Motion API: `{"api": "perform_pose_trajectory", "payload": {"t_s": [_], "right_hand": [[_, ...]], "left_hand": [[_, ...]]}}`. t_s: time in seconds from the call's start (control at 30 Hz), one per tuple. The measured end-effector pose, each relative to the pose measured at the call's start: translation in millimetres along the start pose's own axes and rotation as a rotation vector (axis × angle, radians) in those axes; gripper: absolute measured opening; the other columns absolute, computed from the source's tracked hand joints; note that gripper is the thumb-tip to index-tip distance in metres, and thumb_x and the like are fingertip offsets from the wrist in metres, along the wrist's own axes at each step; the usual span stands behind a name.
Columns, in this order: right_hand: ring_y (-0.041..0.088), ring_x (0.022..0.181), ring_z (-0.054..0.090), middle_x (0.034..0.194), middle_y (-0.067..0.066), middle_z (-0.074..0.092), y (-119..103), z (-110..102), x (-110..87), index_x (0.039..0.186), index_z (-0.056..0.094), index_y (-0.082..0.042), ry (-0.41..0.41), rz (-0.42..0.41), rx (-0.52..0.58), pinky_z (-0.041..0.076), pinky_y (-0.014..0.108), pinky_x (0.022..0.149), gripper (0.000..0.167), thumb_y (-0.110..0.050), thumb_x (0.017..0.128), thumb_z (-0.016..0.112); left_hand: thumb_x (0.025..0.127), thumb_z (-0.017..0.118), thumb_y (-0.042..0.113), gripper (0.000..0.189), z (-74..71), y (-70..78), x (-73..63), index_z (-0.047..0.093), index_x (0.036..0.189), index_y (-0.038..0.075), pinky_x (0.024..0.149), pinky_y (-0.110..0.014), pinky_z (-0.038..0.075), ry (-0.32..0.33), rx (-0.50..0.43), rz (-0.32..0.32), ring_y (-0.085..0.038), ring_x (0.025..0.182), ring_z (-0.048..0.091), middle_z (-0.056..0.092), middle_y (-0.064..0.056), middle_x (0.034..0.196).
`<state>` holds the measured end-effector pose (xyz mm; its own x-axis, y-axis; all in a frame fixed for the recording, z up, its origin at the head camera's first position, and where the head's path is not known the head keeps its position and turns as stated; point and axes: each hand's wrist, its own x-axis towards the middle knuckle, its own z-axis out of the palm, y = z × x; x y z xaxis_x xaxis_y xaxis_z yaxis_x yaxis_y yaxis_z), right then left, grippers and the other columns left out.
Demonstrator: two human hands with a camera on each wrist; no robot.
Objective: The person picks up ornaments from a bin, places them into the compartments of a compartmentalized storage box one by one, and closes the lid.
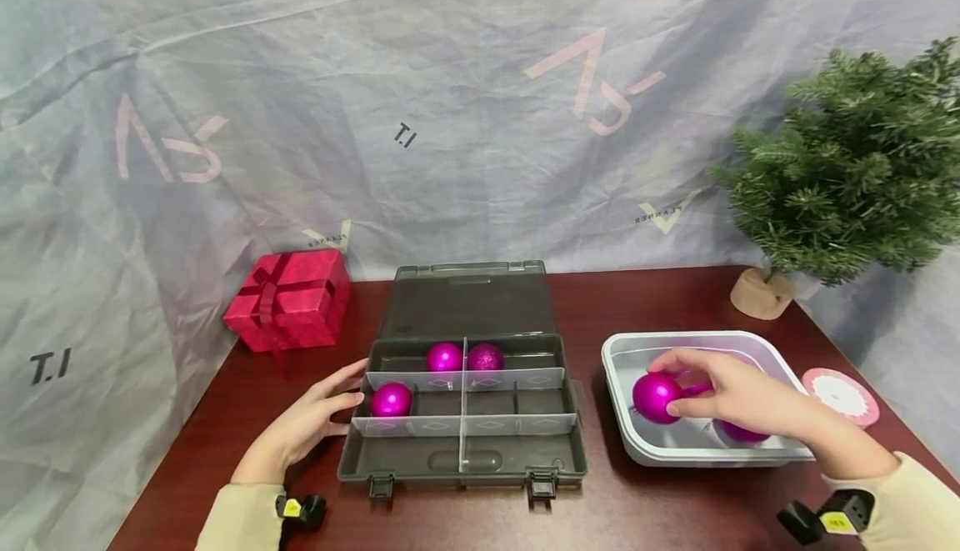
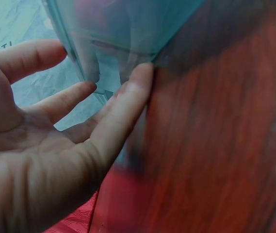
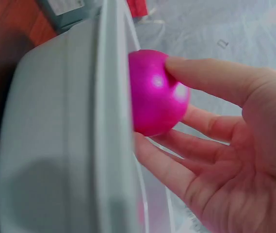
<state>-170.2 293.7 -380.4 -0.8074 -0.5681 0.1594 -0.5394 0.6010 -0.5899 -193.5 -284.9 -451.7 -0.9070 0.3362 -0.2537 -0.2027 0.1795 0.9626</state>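
Note:
My right hand (image 1: 723, 388) pinches a shiny magenta ball (image 1: 656, 398) between thumb and fingers, over the white plastic tub (image 1: 637, 444). More magenta balls (image 1: 741, 432) lie in the tub, partly hidden by that hand. In the right wrist view the held ball (image 3: 158, 92) shows just past the tub's rim. My left hand (image 1: 311, 418) touches the left side of a grey compartment box (image 1: 405, 478) with its fingers fairly straight. Inside the box, two balls sit in the back row, one smooth (image 1: 445, 357) and one glittery (image 1: 485, 358); another smooth ball (image 1: 392, 400) sits in the middle row's left compartment.
The box's lid (image 1: 472, 305) lies open toward the back. A red gift box (image 1: 288, 297) with a ribbon stands at the back left. On the right are a small artificial fir tree (image 1: 855, 167) and a pink-and-white round spool (image 1: 842, 398). A grey cloth hangs behind the table.

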Motion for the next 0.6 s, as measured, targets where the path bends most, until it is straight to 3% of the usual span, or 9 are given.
{"api": "perform_pose_trajectory", "payload": {"t_s": [0.13,0.37,0.6], "right_hand": [[0.008,0.103,0.067,0.112,-0.005,0.072,-13,-3,9.0,0.121,0.066,-0.017,0.042,0.023,0.016,0.055,0.032,0.079,0.039,-0.024,0.087,0.083],[0.015,0.105,0.069,0.122,0.009,0.067,-30,-9,24.0,0.124,0.063,-0.008,0.014,0.083,0.178,0.058,0.031,0.077,0.041,-0.016,0.089,0.081],[0.018,0.113,0.066,0.126,0.006,0.065,-45,-10,43.0,0.124,0.065,-0.012,0.038,0.064,0.253,0.057,0.031,0.085,0.038,-0.017,0.090,0.080]], "left_hand": [[0.104,0.054,0.017,0.068,-1.1,-0.8,-0.4,0.022,0.163,0.011,0.098,-0.060,0.047,-0.005,0.000,0.001,-0.045,0.140,0.031,0.025,-0.027,0.158],[0.103,0.056,0.018,0.068,-1.8,-4.5,1.4,0.023,0.163,0.011,0.098,-0.059,0.047,-0.003,-0.007,0.007,-0.044,0.140,0.030,0.025,-0.027,0.159],[0.103,0.057,0.017,0.069,-0.1,-0.7,0.4,0.024,0.163,0.012,0.098,-0.060,0.047,0.009,-0.017,0.002,-0.043,0.140,0.029,0.025,-0.027,0.157]]}}
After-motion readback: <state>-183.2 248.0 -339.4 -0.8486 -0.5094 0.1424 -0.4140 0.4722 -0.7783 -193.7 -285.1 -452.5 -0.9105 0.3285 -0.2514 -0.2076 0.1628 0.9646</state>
